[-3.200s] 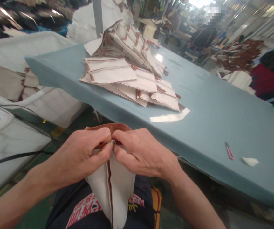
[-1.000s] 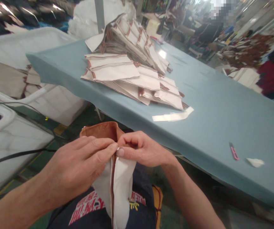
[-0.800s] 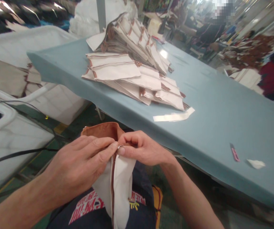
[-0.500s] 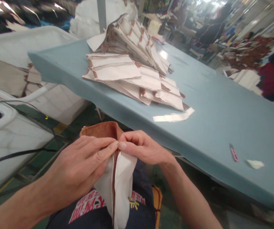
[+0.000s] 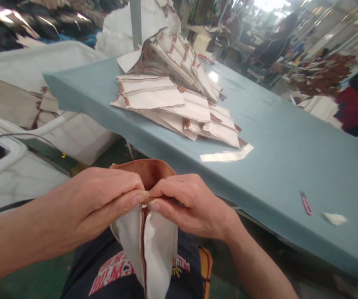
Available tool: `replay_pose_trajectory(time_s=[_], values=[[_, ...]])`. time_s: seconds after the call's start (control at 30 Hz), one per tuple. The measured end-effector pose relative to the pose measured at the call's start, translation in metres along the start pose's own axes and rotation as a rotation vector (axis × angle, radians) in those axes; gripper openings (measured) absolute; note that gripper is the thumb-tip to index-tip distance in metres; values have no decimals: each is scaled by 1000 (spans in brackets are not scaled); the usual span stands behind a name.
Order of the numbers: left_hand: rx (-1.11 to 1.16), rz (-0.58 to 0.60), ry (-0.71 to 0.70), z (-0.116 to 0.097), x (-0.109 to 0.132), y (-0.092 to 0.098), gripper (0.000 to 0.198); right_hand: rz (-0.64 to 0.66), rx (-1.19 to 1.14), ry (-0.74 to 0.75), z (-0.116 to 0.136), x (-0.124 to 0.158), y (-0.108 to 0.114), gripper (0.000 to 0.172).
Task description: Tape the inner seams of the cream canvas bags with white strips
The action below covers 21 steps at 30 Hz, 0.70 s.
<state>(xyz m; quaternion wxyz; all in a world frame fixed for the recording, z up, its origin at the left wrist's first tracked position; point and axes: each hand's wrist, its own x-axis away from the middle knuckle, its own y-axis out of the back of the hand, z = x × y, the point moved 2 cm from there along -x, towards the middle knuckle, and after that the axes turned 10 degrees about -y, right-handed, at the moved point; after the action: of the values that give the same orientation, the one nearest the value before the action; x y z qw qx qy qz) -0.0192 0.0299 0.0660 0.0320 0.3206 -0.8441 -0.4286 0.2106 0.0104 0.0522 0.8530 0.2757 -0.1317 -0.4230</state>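
Two-handed pinch at the top of a seam [image 5: 143, 253]

Left hand [image 5: 104, 199] had thumb and forefinger pressed together on the upper edge of a white piece [image 5: 162, 245], just left of the seam; right hand [image 5: 194, 203] pinched the same edge just right of it, fingertips close together. Couldn't tell exactly which layers sat between the fingers. The piece hung over the person's lap [image 5: 82, 270], off the table [image 5: 291, 145], in front of its near edge, brown inner face [image 5: 141, 167] open at the top.

Step looked like working the edge at the seam. Doing it well probably called for both pinches at equal height, edges flush, seam straight below, and short thumb moves rather than hard pulls, since a tug could have skewed the layers.

On the table: panel stack [image 5: 154, 97] toward the left end, pale strip [image 5: 227, 156] by the near edge, pink-handled tool [image 5: 306, 204] and white scrap [image 5: 334, 218] further right near that edge.
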Motion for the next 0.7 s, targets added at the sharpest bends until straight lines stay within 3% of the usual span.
replay_pose_trajectory(time_s=[0.1,0.37,0.57,0.7], values=[[98,93,-57,3,-7,-3,54,-46,130,81,7,4,1,36],[291,151,7,7,-9,-8,52,-209,357,202,16,13,-2,39],[195,70,-8,-2,-10,-8,50,-261,490,144,11,15,-5,44],[207,127,-23,2,-7,-11,50,-194,451,77,9,15,-6,38]])
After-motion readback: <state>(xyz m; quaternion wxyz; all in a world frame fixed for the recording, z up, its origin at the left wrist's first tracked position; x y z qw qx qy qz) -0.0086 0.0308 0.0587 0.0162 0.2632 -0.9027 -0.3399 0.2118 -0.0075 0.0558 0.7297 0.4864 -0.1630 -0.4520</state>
